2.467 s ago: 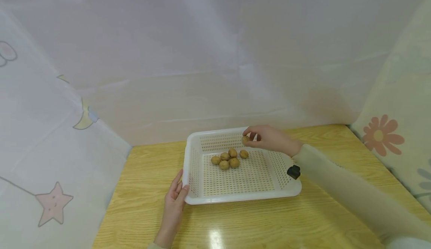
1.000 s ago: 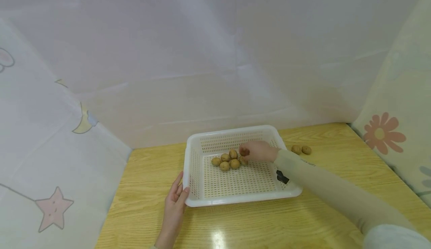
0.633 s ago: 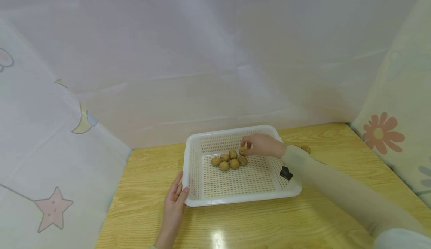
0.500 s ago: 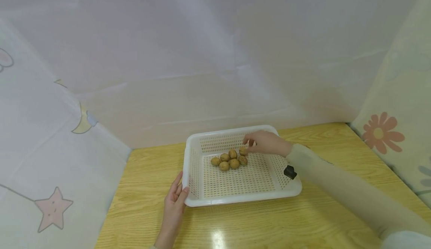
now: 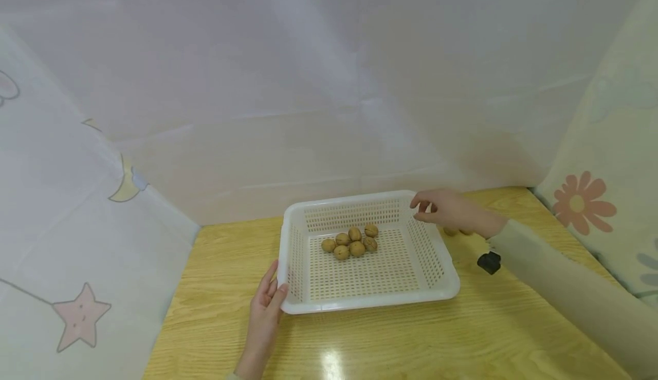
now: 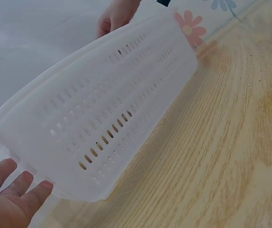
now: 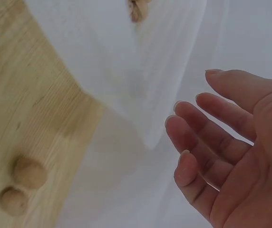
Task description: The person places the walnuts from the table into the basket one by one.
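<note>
A white plastic basket (image 5: 370, 303) with slotted sides stands on the wooden table. In its left rear part lie several walnuts (image 5: 357, 248) in a cluster. My left hand (image 5: 264, 314) grips the basket's left front corner, thumb at the rim; the left wrist view shows its other fingers (image 6: 17, 185) against the outer wall. Over the basket's right rear corner hovers my right hand (image 5: 449, 211), holding nothing; in the right wrist view its fingers (image 7: 212, 128) are loosely bent. Outside the basket, two walnuts (image 7: 30, 172) rest on the table, partly hidden by that hand in the head view.
The wooden table (image 5: 216, 288) ends at a pale hanging sheet (image 5: 329, 140) behind the basket. Printed sheets enclose the left and right sides, one with a pink flower (image 5: 585, 203). A black device (image 5: 489, 262) is at my right wrist.
My right hand has let go of a walnut at the rear of the cluster, then moved right to the basket's corner. My left hand has kept its hold on the basket.
</note>
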Demonstrator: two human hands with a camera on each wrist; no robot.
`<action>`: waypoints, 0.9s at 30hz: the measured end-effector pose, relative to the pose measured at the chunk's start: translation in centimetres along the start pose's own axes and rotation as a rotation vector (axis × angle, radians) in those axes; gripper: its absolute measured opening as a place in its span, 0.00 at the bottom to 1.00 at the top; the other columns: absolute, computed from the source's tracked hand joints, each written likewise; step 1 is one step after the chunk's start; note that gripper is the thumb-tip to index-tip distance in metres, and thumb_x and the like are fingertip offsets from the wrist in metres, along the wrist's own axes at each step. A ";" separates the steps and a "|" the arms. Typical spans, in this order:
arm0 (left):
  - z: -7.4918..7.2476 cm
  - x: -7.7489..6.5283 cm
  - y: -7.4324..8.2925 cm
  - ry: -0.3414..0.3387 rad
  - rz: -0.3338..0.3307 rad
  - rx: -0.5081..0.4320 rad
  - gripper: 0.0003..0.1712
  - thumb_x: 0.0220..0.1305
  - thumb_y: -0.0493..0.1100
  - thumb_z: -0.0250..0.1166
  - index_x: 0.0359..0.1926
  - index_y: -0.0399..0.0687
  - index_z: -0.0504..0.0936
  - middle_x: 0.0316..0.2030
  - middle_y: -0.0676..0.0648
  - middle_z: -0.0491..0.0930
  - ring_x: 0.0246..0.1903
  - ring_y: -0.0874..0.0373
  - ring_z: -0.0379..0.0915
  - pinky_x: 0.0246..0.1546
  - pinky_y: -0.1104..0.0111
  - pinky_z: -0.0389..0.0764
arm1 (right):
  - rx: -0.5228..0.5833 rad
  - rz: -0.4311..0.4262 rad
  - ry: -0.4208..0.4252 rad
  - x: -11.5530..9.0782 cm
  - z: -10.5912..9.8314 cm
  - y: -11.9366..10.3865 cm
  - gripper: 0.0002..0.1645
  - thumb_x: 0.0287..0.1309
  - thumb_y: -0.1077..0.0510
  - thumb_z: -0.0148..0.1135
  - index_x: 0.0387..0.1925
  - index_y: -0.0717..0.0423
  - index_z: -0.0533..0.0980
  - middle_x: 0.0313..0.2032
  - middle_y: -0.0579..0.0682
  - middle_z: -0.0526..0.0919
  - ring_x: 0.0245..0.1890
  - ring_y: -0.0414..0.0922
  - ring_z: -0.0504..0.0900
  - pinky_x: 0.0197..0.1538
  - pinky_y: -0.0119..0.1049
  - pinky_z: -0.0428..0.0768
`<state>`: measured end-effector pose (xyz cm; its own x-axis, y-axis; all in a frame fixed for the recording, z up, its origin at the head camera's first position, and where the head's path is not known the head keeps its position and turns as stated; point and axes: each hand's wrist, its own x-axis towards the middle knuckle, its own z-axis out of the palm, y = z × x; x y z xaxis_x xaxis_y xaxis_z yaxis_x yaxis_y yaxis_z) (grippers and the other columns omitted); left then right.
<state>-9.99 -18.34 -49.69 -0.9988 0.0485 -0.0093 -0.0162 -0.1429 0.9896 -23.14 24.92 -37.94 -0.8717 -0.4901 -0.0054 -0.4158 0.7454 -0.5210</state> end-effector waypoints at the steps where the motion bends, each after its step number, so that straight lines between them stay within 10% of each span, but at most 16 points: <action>1: 0.0 0.0 0.0 0.000 0.000 0.003 0.37 0.81 0.42 0.55 0.83 0.46 0.52 0.78 0.39 0.61 0.71 0.45 0.67 0.66 0.57 0.76 | 0.008 0.008 0.009 -0.4 -0.1 0.6 0.14 0.69 0.57 0.68 0.52 0.58 0.82 0.42 0.49 0.86 0.35 0.42 0.82 0.39 0.39 0.83; 27: -0.1 0.1 -0.4 -0.002 0.010 -0.008 0.37 0.81 0.42 0.55 0.83 0.44 0.51 0.77 0.37 0.60 0.69 0.50 0.70 0.64 0.58 0.78 | -0.132 0.229 0.065 -5.5 3.0 13.9 0.24 0.72 0.47 0.64 0.53 0.65 0.81 0.46 0.64 0.85 0.46 0.62 0.84 0.45 0.62 0.84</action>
<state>-10.09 -18.38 -50.09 -0.9988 0.0487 0.0008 -0.0066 -0.1510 0.9885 -23.42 36.66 -47.69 -0.9601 -0.2745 -0.0532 -0.2320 0.8882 -0.3965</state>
